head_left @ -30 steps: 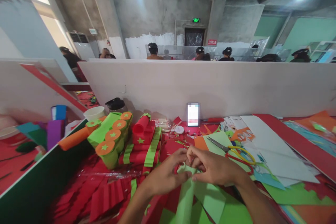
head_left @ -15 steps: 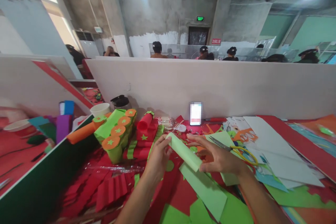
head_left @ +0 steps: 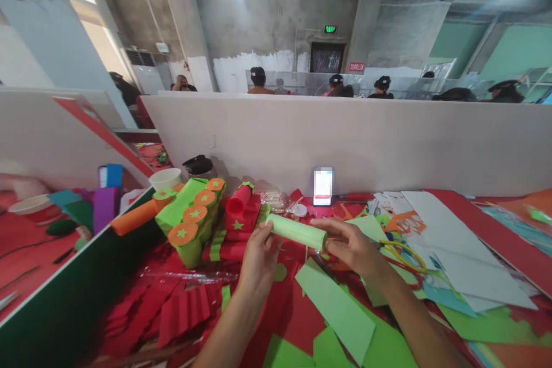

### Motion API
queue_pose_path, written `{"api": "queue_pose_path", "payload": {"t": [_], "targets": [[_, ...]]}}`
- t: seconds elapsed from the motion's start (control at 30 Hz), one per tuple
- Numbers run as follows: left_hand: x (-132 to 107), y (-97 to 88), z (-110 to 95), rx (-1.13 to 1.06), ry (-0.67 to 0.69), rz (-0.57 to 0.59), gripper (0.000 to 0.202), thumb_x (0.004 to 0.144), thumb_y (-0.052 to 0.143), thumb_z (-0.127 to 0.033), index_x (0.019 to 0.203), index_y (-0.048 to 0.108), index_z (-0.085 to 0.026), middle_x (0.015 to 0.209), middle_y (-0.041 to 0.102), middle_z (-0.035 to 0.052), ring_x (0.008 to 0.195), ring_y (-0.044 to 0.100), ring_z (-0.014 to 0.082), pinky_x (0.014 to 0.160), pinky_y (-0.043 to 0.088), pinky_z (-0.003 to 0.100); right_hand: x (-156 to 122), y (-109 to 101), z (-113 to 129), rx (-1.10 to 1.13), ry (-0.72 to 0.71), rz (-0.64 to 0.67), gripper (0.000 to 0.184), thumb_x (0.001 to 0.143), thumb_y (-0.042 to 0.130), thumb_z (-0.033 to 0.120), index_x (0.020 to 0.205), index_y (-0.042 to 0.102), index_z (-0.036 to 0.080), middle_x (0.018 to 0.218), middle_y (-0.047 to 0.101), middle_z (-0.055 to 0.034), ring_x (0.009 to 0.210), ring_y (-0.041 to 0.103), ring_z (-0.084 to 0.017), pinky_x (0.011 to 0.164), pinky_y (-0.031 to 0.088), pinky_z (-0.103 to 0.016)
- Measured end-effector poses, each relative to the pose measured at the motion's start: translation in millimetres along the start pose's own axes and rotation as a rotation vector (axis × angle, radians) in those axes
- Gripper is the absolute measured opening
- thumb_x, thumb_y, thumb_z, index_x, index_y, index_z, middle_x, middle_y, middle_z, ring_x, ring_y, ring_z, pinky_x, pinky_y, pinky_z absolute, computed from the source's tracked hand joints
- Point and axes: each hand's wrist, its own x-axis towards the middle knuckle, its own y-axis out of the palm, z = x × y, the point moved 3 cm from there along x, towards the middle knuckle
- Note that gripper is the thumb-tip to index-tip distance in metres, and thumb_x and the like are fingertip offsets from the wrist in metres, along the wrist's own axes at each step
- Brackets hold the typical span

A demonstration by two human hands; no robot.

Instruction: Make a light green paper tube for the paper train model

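Note:
Between my two hands is a light green rolled tube (head_left: 298, 232), apparently of craft foam or paper, lying nearly level above the table. The fingers of my left hand (head_left: 259, 256) pinch its left end. My right hand (head_left: 356, 244) has its fingers closed about the right end. Below the tube lies a flat light green strip (head_left: 338, 310). Scissors with yellow and red handles (head_left: 407, 257) rest beside my right wrist, their blades partly hidden behind the hand.
To the left stand a green and orange model with stars (head_left: 190, 221) and red rolled pieces (head_left: 239, 207). A phone (head_left: 323, 187) leans against the white partition (head_left: 276, 138). White sheets (head_left: 452, 241) lie at right, red folded strips (head_left: 183, 310) at front left. People sit beyond the partition.
The tube has turned from a steep slant to nearly level, its right end rising. My right hand has closed in on that end, and its fingers are less spread.

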Motion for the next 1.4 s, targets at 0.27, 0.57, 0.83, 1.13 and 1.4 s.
{"api": "queue_pose_path", "payload": {"t": [0.27,0.57,0.83,1.13,1.4], "targets": [[-3.5,1.6,7.1,0.159,0.038,0.05,0.026,0.065,0.081,-0.031,0.077,0.06,-0.02,0.084,0.064,-0.0054,0.072,0.061,0.0068,0.065,0.047,0.017,8.1,-2.7,-20.6,-0.115,0.033,-0.202,0.031,0.08,0.061,0.016,0.107,0.074,0.023,0.101,0.075,-0.0058,0.094,0.07,-0.026,0.081,0.056,-0.038],[-4.1,8.9,-5.1,0.331,0.055,0.196,0.03,0.07,0.075,-0.041,0.086,0.063,-0.019,0.084,0.064,-0.0006,0.076,0.061,0.0112,0.068,0.05,0.02,8.5,-33.3,-31.6,-0.04,0.032,-0.154,0.031,0.075,0.065,0.016,0.103,0.076,0.02,0.094,0.077,-0.0064,0.086,0.071,-0.025,0.076,0.056,-0.034],[-5.2,7.2,-18.4,0.716,-0.135,0.527,0.027,0.069,0.07,-0.018,0.096,0.067,-0.019,0.073,0.066,-0.0018,0.063,0.059,0.0096,0.058,0.043,0.017,3.7,-44.1,-30.4,0.003,0.026,0.015,0.026,0.075,0.072,0.025,0.101,0.077,0.019,0.09,0.077,-0.0075,0.089,0.07,-0.027,0.078,0.056,-0.036],[-11.8,6.6,-7.3,0.944,-0.227,0.706,0.031,0.068,0.056,-0.015,0.092,0.075,-0.012,0.075,0.074,0.0055,0.057,0.06,0.0106,0.051,0.039,0.018,3.1,-29.2,-37.9,0.168,0.162,0.137,0.035,0.074,0.075,0.028,0.108,0.075,0.017,0.09,0.077,-0.0078,0.084,0.07,-0.025,0.076,0.056,-0.037],[-14.4,2.4,2.1,0.907,-0.311,0.708,0.036,0.067,0.052,-0.013,0.096,0.074,-0.011,0.08,0.075,0.008,0.059,0.061,0.0108,0.055,0.041,0.019,1.5,-32.1,-45.0,0.168,0.249,0.141,0.04,0.074,0.075,0.029,0.112,0.073,0.016,0.09,0.077,-0.01,0.083,0.07,-0.025,0.073,0.056,-0.035]]}}
